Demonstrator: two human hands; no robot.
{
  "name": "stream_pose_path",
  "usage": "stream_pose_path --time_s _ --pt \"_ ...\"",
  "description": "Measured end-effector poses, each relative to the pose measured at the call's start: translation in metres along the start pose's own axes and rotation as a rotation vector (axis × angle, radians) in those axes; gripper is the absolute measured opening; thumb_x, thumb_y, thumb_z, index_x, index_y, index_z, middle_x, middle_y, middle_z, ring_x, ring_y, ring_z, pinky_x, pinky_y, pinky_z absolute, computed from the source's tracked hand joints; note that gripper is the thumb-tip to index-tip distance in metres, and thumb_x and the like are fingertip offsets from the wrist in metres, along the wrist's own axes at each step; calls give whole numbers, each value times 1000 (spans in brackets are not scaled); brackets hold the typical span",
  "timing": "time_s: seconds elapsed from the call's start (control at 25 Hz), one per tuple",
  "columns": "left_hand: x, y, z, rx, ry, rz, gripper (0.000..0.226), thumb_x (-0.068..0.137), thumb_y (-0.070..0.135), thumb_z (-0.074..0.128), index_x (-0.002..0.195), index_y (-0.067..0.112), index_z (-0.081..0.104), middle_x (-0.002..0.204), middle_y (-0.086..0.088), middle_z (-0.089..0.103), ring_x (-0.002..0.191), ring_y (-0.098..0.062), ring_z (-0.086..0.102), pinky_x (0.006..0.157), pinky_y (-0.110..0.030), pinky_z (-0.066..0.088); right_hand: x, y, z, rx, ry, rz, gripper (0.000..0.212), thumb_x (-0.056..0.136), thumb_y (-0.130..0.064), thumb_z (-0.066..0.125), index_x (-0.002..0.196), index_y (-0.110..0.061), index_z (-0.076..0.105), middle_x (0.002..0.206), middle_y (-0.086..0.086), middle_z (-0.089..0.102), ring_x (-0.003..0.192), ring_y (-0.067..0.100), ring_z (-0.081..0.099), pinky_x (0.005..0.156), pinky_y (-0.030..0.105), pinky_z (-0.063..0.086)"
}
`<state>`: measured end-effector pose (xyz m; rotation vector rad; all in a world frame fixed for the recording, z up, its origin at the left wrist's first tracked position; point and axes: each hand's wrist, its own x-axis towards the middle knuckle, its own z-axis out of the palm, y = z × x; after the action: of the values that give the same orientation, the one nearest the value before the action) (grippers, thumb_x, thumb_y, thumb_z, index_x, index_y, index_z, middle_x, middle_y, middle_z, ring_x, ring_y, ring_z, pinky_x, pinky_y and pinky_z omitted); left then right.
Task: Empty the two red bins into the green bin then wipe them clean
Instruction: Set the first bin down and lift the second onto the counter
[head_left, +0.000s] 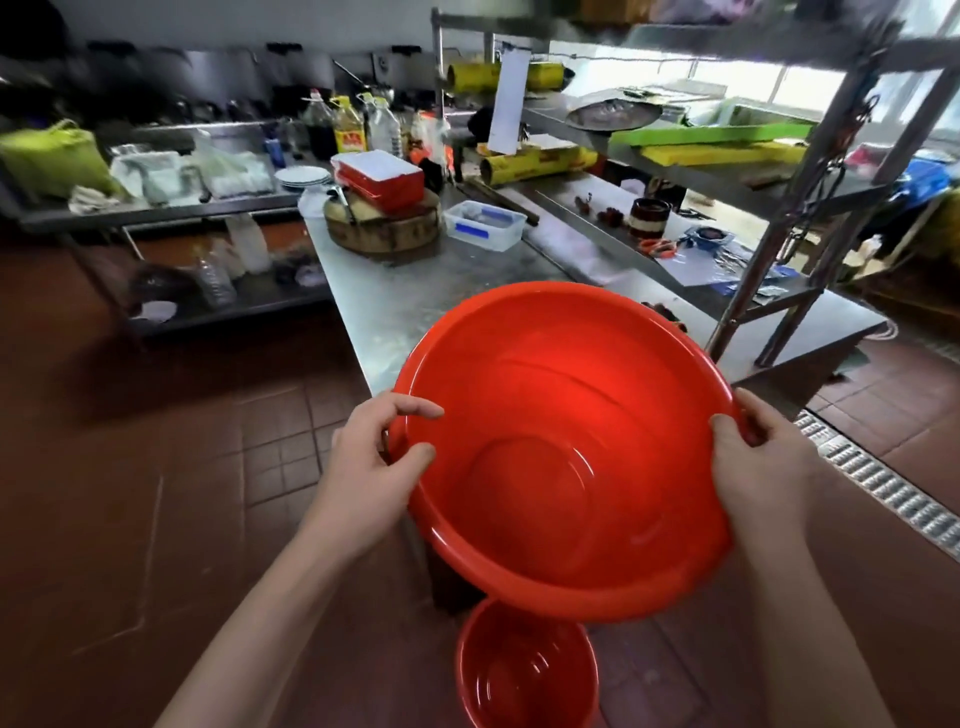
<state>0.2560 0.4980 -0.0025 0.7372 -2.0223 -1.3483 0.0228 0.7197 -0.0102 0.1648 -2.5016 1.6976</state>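
A large red basin (566, 447) is held up in front of me, tilted so that its bare inside faces me. My left hand (376, 467) grips its left rim, thumb inside and fingers curled over the edge. On the opposite side my right hand (761, 462) grips the right rim. A smaller red bin (524, 670) stands on the tiled floor just below the basin, with a little clear water in it. No green bin shows in this view.
A steel table (415, 296) stands right behind the basin, carrying a round wooden chopping block (384, 223), a red box (382, 179) and a clear tub (485, 224). Metal shelving (779, 171) rises at the right. A floor drain grate (878, 483) runs along the right.
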Motion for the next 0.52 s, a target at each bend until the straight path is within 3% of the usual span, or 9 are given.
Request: stream_pose_path --time_s 0.16,0.36,0.52 --pt "-5 -10 -42 55 93 -32 33 89 4 67 100 34 71 115 15 60 96 -10 61 78 -49 59 -19 -21 39 -11 -64 -24 45 91 -26 64 136 -22 64 121 9 67 108 24 62 104 40 48" --pt "6 -20 -77 89 161 -38 29 85 16 66 102 39 70 116 16 59 104 -18 60 84 -52 57 -25 -48 86 -19 -109 -72 43 91 -21 64 134 -19 65 119 16 68 98 25 60 100 35 44" --pt "29 -34 -99 113 196 -76 31 90 9 67 101 38 70 116 15 60 96 -15 63 85 -51 58 -20 -58 130 -1 -148 -94 45 91 -22 63 136 -19 64 120 13 67 99 22 61 100 36 46"
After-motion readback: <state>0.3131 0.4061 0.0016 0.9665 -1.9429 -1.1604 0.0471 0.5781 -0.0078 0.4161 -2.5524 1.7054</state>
